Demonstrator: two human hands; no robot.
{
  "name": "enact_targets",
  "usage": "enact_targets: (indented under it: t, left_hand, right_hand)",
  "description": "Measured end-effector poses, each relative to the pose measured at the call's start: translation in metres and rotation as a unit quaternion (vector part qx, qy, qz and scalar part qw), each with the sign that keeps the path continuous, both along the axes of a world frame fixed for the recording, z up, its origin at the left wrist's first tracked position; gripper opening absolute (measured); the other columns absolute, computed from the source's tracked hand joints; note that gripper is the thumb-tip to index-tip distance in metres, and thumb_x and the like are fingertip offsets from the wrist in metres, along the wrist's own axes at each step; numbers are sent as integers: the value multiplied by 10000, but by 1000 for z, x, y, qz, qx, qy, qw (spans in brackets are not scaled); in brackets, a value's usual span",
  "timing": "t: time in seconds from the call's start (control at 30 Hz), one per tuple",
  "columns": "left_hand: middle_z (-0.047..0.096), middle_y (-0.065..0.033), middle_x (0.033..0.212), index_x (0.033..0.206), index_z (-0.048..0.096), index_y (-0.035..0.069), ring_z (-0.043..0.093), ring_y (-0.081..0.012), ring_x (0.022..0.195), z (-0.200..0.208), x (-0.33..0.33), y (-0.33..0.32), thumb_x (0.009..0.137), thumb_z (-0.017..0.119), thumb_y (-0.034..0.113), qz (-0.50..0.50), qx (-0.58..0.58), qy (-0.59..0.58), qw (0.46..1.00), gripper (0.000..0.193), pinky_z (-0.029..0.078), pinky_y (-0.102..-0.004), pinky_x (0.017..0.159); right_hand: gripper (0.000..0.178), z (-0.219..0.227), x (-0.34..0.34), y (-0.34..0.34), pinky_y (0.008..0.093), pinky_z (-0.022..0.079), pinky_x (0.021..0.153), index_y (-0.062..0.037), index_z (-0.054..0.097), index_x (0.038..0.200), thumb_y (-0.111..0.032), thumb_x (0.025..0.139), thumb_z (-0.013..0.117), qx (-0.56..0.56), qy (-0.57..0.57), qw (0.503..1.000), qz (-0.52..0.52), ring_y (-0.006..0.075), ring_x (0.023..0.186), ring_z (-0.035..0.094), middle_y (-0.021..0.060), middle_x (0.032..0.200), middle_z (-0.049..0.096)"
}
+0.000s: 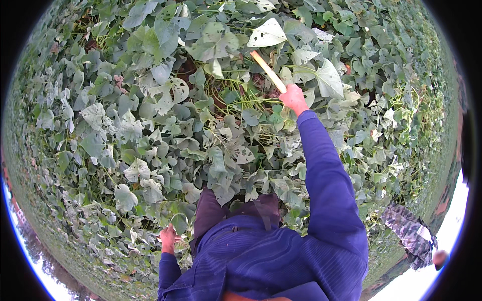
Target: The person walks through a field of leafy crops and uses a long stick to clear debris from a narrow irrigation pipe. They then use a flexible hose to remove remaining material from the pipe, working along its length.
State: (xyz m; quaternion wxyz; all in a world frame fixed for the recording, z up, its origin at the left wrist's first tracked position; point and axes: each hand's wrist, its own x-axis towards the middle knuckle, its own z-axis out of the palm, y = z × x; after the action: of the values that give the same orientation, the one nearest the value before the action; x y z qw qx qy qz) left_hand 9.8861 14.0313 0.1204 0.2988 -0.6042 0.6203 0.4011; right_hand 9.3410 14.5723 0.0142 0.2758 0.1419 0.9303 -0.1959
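Note:
My right hand (294, 99) reaches far forward over the leafy vines, its fingers closed round a pale wooden stick (269, 72). The stick slants up and to the left and has an orange tip. Under it grow green vines with broad leaves (236, 150), many of them full of holes. Next to its far end stands a whitish leaf (268, 34). My left hand (169, 238) is low by my left leg, its fingers closed among the leaves. A thin curved strand shows just above it; what these fingers hold, if anything, I cannot make out.
Dense vines cover the ground on all sides and come up against my dark trousers (208, 213). Yellowish bare stems (221, 98) show in a gap ahead. Behind me to the right is another person (409, 233) in camouflage clothing.

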Motion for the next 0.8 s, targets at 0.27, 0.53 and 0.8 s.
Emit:
enact_targets:
  t: [0.27,0.53,0.8]
  left_hand:
    - [565,-90,582,796,570,-25,629,-241,451,-2,-2,0,971,549,354,48,5,-31,998,418,534,-352,394]
    - [534,-81,554,746,563,-34,603,-227,424,-9,-9,16,966,579,331,49,41,2,998,427,488,-332,374]
    - [550,-98,583,739,563,-33,626,-247,451,-17,-13,14,968,576,326,50,46,10,998,425,495,-341,383]
  right_hand:
    - [290,7,1,-93,417,562,734,23,656,1031,-169,814,638,-80,33,990,-112,337,820,695,210,898,695]
    - [311,16,176,-150,418,539,700,55,560,957,-202,836,687,-195,52,956,-214,375,775,690,238,798,673]
    - [256,17,170,-160,450,531,794,16,571,955,-200,836,638,-147,-104,978,107,390,891,679,270,931,669]
